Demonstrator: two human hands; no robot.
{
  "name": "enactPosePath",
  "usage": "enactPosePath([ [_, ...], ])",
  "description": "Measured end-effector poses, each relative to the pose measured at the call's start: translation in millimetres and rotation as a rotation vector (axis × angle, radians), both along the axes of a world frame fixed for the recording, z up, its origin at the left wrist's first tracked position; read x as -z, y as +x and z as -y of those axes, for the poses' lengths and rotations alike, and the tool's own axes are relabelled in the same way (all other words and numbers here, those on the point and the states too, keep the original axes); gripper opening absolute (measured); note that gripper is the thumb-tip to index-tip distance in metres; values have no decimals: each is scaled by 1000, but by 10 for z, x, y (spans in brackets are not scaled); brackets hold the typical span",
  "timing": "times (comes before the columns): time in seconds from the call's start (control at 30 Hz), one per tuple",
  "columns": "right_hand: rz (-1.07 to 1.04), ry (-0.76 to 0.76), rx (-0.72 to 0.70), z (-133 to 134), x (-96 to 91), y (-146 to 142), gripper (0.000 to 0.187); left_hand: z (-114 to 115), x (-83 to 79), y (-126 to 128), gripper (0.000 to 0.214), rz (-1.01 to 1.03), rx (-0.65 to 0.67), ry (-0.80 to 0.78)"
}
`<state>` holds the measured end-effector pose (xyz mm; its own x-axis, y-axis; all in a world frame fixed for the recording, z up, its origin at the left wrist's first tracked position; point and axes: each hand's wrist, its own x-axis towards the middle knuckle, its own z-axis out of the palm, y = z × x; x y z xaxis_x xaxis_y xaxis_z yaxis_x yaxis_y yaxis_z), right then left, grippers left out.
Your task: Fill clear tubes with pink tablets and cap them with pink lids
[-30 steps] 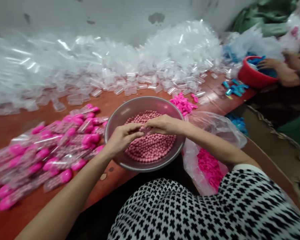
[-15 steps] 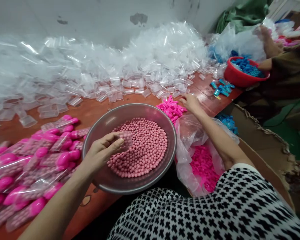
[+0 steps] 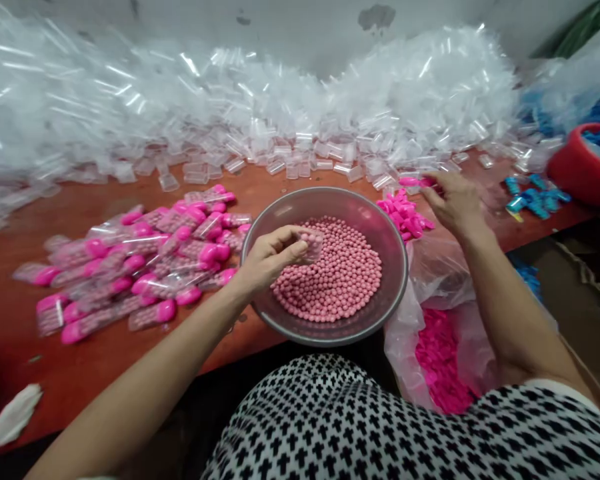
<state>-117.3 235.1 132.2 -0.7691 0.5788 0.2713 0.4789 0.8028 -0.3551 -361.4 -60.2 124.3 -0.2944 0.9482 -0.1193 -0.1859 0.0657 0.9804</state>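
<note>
My left hand (image 3: 270,257) hovers over the left rim of a metal bowl (image 3: 395,297) full of small pink beads (image 3: 337,277). Its fingers pinch a clear plastic tube (image 3: 311,244) with pink beads inside. My right hand (image 3: 453,200) is stretched out past the bowl's right side, above a small pile of pink caps (image 3: 403,213) on the red table. Its fingertips pinch one pink cap (image 3: 411,181).
Filled tubes with pink caps (image 3: 145,267) lie in a heap left of the bowl. A long bank of empty clear tubes (image 3: 260,120) runs along the back wall. A plastic bag of pink caps (image 3: 440,353) hangs at the table's edge. A red basin (image 3: 580,170) and blue caps (image 3: 530,199) sit far right.
My hands were together over the bowl; the right one went out to the pink cap pile and picked up a cap. The left hand kept holding the bead-filled tube.
</note>
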Motion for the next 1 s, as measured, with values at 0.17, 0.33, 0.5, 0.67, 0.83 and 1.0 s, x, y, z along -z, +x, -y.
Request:
enactPosePath([
  [0.17, 168, -23, -427, 989, -284, -582, 27, 12, 3, 31, 42, 2, 25, 99],
  [0.33, -160, -560, -459, 1523, -141, -915, 28, 29, 74, 25, 44, 72, 44, 158],
  [0.5, -401, -835, -323, 1505, -138, -859, 37, 44, 96, 39, 45, 1, 34, 197],
  [0.67, -263, -404, -293, 1545, -353, -813, 31, 63, 56, 81, 35, -286, 0, 197],
  [0.83, -69, -117, -504, 1592, -363, -875, 26, 111, 39, 79, 31, -473, -50, 231],
  [1.0, 13, -14, -595, 1619, -346, -830, 25, 167, 49, 76, 26, -601, -80, 275],
])
